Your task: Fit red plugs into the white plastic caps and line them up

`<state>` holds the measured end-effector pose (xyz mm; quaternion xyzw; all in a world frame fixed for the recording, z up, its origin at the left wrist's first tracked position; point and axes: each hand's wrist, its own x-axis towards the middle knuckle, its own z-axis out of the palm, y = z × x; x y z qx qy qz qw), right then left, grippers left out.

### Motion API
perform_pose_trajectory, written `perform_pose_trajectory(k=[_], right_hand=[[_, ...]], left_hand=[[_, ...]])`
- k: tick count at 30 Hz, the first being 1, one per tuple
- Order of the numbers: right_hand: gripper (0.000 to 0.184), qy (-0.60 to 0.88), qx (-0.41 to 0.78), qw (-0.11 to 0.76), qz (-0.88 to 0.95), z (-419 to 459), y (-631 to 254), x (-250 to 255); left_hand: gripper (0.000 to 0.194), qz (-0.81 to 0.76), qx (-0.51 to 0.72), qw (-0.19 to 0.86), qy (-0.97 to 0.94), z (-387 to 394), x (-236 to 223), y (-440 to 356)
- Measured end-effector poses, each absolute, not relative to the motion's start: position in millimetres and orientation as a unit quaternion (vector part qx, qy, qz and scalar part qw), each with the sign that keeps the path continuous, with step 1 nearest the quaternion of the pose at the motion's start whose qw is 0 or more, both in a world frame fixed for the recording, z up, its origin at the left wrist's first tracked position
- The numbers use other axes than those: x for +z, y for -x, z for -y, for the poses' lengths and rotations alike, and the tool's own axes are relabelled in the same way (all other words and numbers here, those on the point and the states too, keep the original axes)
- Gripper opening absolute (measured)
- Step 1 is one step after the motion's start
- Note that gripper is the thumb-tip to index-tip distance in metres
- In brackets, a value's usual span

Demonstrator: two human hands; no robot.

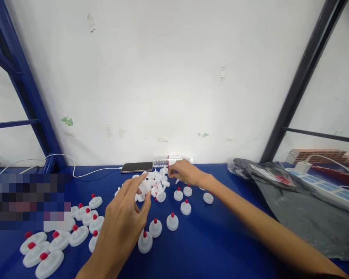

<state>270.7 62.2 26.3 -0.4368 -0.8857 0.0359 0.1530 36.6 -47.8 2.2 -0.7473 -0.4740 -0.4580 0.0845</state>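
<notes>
A heap of small white plastic caps (155, 182) lies on the blue table (221, 240). My left hand (125, 221) hovers at the heap's near edge, its fingers curled around a white cap (144, 187). My right hand (186, 172) reaches to the heap's far right side, fingers pinched together on a small piece I cannot make out. Around the heap stand several white caps with red tips (172, 221), and more of them lie grouped at the left (81, 228).
A phone (136, 167) on a white cable and a lying clear water bottle (171, 160) sit against the white wall. A grey plastic bag (302, 209) and a white power strip (322, 186) lie at the right. Blue rack posts stand at the left.
</notes>
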Motion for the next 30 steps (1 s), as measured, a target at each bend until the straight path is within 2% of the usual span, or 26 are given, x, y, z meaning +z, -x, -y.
perform_pose_trajectory(k=[4,9,17,22,25,27,30], right_hand=[[0.022,0.407,0.095,0.233,0.878,-51.7,-268.7,47.0],[0.021,0.274,0.296,0.355,0.844,-24.9,-249.9,68.4],[0.024,0.256,0.357,0.378,0.815,-8.6,-234.3,65.4],[0.026,0.248,0.414,0.364,0.797,-9.6,-235.1,64.5],[0.022,0.273,0.369,0.344,0.819,-10.2,-242.7,73.5],[0.017,0.306,0.31,0.298,0.849,-9.2,-252.4,83.7],[0.005,0.387,0.222,0.17,0.879,-4.9,-269.4,97.6]], left_hand=[[0.033,0.459,-0.473,0.083,0.748,45.3,1.5,-38.4],[0.033,0.443,-0.481,0.089,0.751,43.9,0.4,-37.4],[0.031,0.408,-0.512,0.122,0.746,44.1,3.1,-36.0],[0.043,0.428,-0.499,0.11,0.746,46.3,2.0,-37.1],[0.051,0.444,-0.496,0.08,0.742,49.3,2.3,-38.3],[0.052,0.454,-0.496,0.065,0.737,51.6,3.5,-39.0],[0.043,0.465,-0.489,0.05,0.736,53.6,5.8,-39.6]])
